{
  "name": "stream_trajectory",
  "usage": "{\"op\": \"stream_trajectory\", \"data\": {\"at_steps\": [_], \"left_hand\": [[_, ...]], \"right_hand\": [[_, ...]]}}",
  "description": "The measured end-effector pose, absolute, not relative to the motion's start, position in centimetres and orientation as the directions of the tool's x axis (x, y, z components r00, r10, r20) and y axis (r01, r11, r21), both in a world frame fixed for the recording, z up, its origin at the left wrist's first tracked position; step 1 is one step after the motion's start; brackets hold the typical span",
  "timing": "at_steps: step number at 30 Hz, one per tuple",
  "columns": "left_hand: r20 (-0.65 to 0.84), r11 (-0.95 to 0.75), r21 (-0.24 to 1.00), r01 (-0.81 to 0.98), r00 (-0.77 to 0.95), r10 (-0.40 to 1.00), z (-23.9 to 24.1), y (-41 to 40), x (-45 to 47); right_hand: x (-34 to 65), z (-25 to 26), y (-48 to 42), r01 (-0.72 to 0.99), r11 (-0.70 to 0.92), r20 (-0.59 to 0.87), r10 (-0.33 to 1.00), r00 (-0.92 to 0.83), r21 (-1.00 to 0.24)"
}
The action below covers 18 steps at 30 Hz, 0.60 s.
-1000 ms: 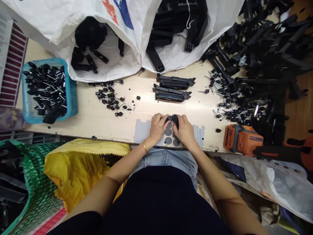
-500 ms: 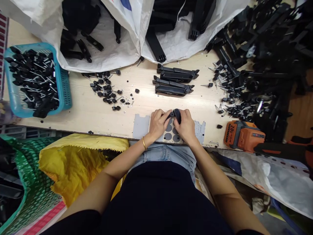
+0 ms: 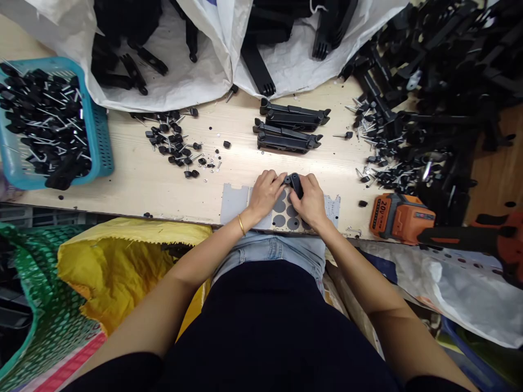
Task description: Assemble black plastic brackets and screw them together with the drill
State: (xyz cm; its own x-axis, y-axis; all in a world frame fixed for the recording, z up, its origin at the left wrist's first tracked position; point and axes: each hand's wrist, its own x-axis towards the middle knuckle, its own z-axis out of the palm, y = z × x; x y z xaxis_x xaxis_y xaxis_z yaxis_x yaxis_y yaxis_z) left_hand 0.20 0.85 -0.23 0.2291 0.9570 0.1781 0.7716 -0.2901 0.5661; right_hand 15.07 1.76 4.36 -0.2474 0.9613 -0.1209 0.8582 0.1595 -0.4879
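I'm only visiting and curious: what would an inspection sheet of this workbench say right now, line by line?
Surface: pale wooden table, strewn with small parts.
Job's things: small black part held over a grey sheet bearing dark round pads.
Clutter: loose black knobs with metal pins; blue basket full of similar ones; long black assemblies lying side by side; orange power tool at the right.
Grippers: left hand and right hand both pinch the small black part.
Cables: nothing seen.
Surroundings: white sacks and heap of black parts behind; yellow sack and green mesh bag below.
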Motion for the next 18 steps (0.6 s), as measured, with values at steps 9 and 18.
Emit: {"op": "stream_trajectory", "data": {"at_steps": [9, 18], "left_hand": [[0.186, -0.437, 0.586, 0.682, 0.413, 0.892, 0.0, 3.2, -0.6], [0.213, -0.329, 0.65, 0.685, 0.252, 0.944, 0.0, 2.4, 2.0]], "right_hand": [[14.9, 4.4, 1.7, 0.863, 0.151, -0.127, 0.962, -0.24, -0.482], [15.4, 3.6, 1.5, 0.829, 0.162, -0.083, 0.967, -0.243, -0.535]]}}
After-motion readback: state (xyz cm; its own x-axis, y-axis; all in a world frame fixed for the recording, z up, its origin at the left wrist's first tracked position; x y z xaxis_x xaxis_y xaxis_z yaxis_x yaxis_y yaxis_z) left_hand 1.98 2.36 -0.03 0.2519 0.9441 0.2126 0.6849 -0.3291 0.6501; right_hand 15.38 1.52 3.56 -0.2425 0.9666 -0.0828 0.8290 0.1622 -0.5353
